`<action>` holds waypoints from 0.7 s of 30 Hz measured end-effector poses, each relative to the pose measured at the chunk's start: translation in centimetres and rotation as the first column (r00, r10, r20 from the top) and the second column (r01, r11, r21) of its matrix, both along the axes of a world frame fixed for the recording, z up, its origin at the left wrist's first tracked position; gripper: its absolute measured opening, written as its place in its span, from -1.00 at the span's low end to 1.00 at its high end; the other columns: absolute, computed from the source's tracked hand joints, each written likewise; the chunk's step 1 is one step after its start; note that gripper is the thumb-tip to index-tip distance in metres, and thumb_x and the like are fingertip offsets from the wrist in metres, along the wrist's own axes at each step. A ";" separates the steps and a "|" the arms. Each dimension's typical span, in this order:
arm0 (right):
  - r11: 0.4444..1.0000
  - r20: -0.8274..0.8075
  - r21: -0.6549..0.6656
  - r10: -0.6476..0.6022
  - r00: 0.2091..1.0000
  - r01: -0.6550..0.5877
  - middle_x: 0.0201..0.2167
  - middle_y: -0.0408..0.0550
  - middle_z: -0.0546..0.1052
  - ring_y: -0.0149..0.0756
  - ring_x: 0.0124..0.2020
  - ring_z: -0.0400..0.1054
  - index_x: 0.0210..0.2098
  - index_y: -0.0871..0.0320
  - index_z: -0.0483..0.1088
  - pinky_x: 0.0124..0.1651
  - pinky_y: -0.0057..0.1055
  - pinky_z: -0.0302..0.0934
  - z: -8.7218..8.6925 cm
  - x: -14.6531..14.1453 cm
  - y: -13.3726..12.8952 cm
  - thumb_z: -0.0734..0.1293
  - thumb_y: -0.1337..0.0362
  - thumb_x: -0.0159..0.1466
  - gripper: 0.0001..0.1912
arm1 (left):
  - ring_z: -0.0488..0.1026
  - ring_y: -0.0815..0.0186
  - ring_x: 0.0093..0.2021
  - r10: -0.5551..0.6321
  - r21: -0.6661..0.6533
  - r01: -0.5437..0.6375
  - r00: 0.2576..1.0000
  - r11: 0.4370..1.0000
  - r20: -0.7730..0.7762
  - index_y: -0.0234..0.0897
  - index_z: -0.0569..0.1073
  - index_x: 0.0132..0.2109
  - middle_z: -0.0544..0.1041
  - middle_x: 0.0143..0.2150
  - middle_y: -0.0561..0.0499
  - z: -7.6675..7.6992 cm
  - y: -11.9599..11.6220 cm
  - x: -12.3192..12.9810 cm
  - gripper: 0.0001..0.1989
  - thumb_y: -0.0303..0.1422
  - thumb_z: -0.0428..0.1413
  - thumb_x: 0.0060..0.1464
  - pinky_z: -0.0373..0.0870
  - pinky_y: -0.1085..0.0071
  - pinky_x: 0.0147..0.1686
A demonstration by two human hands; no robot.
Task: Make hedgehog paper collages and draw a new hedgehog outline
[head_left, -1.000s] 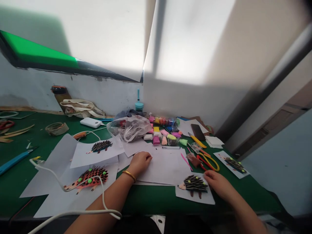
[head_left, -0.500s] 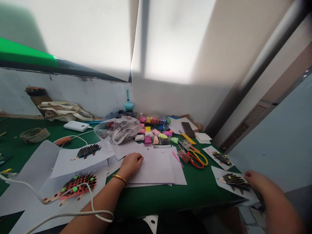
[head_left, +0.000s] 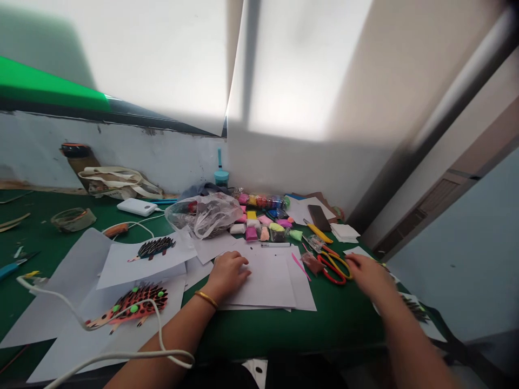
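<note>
My left hand [head_left: 231, 274], a gold bangle at its wrist, rests on blank white sheets [head_left: 267, 281] with its fingers apart and nothing in them. My right hand [head_left: 368, 274] is beside the yellow handle of the scissors [head_left: 338, 268]; its thumb and fingertips are close together, and whether they hold anything is too small to tell. Beneath and right of that arm lie sheets with dark hedgehog pictures [head_left: 416, 310], partly covered. A white pen [head_left: 276, 245] and a pink strip [head_left: 300, 267] lie around the blank sheets.
Colourful clay packets [head_left: 251, 233] and a plastic bag [head_left: 206, 213] lie behind the sheets. At left are a red hedgehog picture [head_left: 140, 302], a blue one [head_left: 156, 247], a white cable [head_left: 121, 355] and a power bank [head_left: 137, 207]. A phone [head_left: 319, 218] lies back right.
My right hand has moved left from the hedgehog pictures to beside the scissors. The fingers of my left hand have spread. The view has shifted slightly.
</note>
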State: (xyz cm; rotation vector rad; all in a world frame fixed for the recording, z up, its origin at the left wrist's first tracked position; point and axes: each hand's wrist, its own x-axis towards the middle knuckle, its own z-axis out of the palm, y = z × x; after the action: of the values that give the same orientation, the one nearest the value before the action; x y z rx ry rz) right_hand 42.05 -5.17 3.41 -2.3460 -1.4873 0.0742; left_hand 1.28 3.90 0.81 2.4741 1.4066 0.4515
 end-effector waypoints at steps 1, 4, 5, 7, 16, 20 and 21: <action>0.995 -0.024 -0.025 0.100 0.995 -0.101 -0.07 0.05 0.55 -0.10 -0.13 0.42 -0.09 0.05 0.52 -0.12 -0.25 0.25 0.1 -3.1 0.8 0.18 0.12 0.27 -0.65 | 0.37 0.12 0.08 -0.046 0.010 0.046 0.999 0.999 0.005 -0.12 0.52 -0.03 0.48 0.05 -0.07 -0.1 -0.2 0.1 -0.69 -0.18 0.16 0.07 0.19 0.23 0.10; 0.895 -0.063 0.030 0.447 0.892 -0.446 -0.04 0.00 0.53 -0.16 0.00 0.36 -0.06 0.07 0.50 0.06 -0.27 0.20 -0.5 -11.3 2.8 0.17 0.18 0.31 -0.66 | 0.21 0.08 0.26 -0.171 0.020 0.171 0.985 0.985 -0.011 -0.04 0.45 0.08 0.35 0.24 -0.03 -0.5 -0.8 0.2 -0.57 -0.17 0.20 0.04 0.02 0.10 0.25; 0.847 -0.040 0.067 0.530 0.847 -0.527 -0.01 0.01 0.51 -0.16 0.05 0.33 -0.03 0.09 0.48 0.15 -0.26 0.14 -1.0 -13.5 3.3 0.18 0.21 0.30 -0.66 | 0.16 0.07 0.29 -0.190 0.009 0.190 0.982 0.982 -0.023 -0.03 0.42 0.11 0.32 0.26 -0.02 -0.7 -0.9 0.2 -0.54 -0.16 0.20 0.04 -0.03 0.06 0.28; 0.783 0.008 0.109 0.616 0.788 -0.613 0.07 0.01 0.46 -0.17 0.12 0.26 0.02 0.10 0.45 0.21 -0.25 0.09 -2.4 -16.5 3.9 0.22 0.23 0.29 -0.65 | 0.10 0.06 0.33 -0.202 -0.019 0.201 0.978 0.979 -0.045 -0.04 0.38 0.15 0.28 0.29 -0.03 -1.0 -1.1 0.3 -0.51 -0.16 0.18 0.06 -0.10 0.01 0.30; 0.822 0.035 0.077 0.563 0.826 -0.564 0.18 0.09 0.36 -0.10 0.20 0.17 0.15 0.16 0.34 0.26 -0.17 0.04 -5.6 -17.8 4.3 0.23 0.21 0.28 -0.54 | 0.13 0.01 0.29 0.070 0.040 -0.067 0.994 0.997 -0.087 -0.18 0.33 0.18 0.27 0.28 -0.17 -1.2 -0.6 0.0 -0.44 -0.10 0.17 0.08 0.04 0.09 0.23; 0.839 0.015 0.053 0.542 0.841 -0.542 0.21 0.06 0.33 -0.09 0.23 0.15 0.18 0.14 0.31 0.28 -0.14 0.01 -5.7 -17.7 4.4 0.22 0.20 0.27 -0.51 | 0.21 0.03 0.20 0.165 0.044 -0.161 0.980 0.986 -0.106 -0.14 0.34 0.16 0.37 0.18 -0.13 -1.0 -0.2 -0.2 -0.50 -0.13 0.15 0.10 0.10 0.10 0.14; 0.841 0.011 0.052 0.539 0.842 -0.539 0.22 0.06 0.32 -0.10 0.24 0.14 0.19 0.13 0.30 0.29 -0.15 0.00 -5.8 -17.7 4.5 0.22 0.19 0.27 -0.50 | 0.23 0.03 0.18 0.163 0.039 -0.160 0.981 0.986 -0.103 -0.13 0.35 0.16 0.39 0.16 -0.12 -1.0 -0.1 -0.2 -0.50 -0.14 0.16 0.09 0.11 0.11 0.12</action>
State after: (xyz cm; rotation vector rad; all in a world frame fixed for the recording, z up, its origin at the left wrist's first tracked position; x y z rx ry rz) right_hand 24.36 -0.68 -2.39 -1.8112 -2.0771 0.1793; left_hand 1.11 3.82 -0.19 2.4505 1.6627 0.3815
